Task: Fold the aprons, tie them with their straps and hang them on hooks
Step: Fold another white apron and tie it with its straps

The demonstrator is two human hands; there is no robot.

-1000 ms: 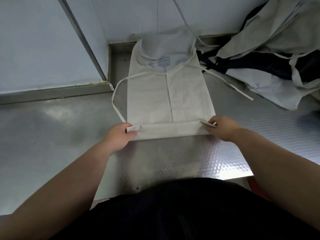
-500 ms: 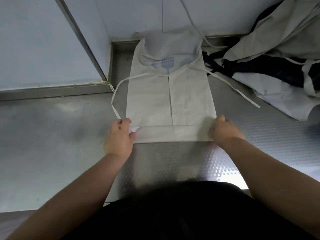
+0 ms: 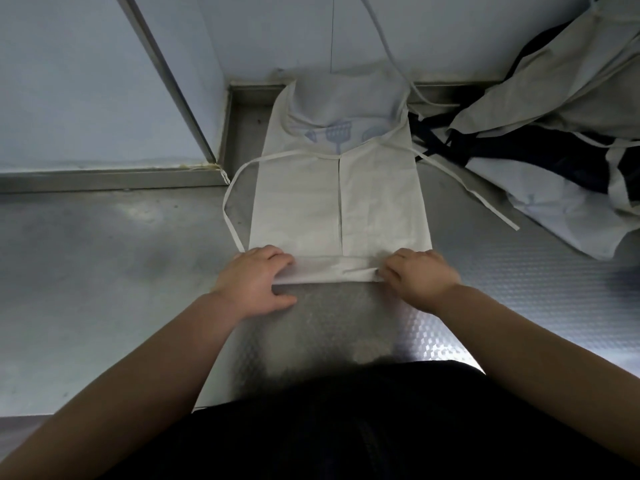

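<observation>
A cream apron [image 3: 341, 199] lies flat on the steel counter [image 3: 104, 271], its sides folded in to meet at a centre seam and its bib against the back wall. Its near end is rolled into a narrow band [image 3: 329, 270]. My left hand [image 3: 254, 280] holds the band's left end, fingers over it and thumb on the counter below. My right hand [image 3: 417, 273] grips the band's right end with curled fingers. One strap [image 3: 230, 209] loops out to the left, another strap [image 3: 467, 192] runs off to the right.
A heap of more aprons [image 3: 554, 133], cream and dark, lies at the back right of the counter. A wall with a metal ledge [image 3: 104, 178] bounds the counter at the back and left. A strap [image 3: 384, 39] hangs down the wall above the bib.
Both hands have moved inward along the folded band from its outer corners. The band looks narrower and more tightly rolled than a second ago.
</observation>
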